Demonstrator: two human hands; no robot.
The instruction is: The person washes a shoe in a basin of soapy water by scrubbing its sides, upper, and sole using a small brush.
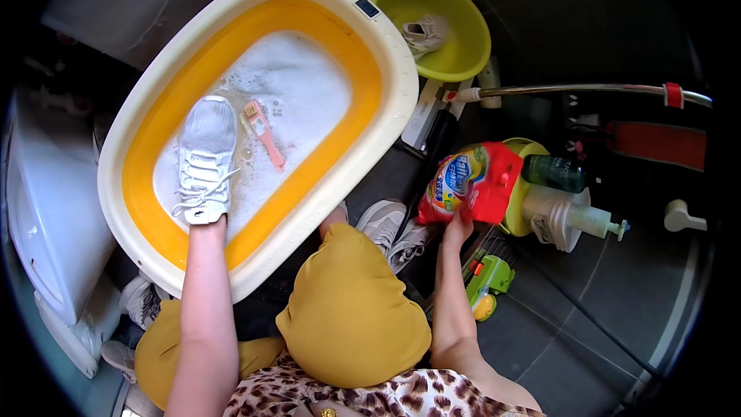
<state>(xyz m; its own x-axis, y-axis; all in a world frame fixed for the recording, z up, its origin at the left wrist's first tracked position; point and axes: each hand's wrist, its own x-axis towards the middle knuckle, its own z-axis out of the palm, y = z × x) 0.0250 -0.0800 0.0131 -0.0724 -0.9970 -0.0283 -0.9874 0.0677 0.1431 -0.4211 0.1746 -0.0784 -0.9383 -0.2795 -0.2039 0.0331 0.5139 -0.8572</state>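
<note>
A white lace-up sneaker is fitted over my left hand, which is hidden inside it up to the wrist; my left forearm runs into its opening. The sneaker is above the foamy water in a cream and orange tub. Beside the sneaker in the foam is a pink-handled brush. My right hand is closed on the lower edge of a red bag of laundry detergent, right of the tub.
Another white sneaker sits in a yellow-green basin at the back. On the right are a dark green bottle, a white pump bottle and a green toy. A black hose crosses the tiled floor.
</note>
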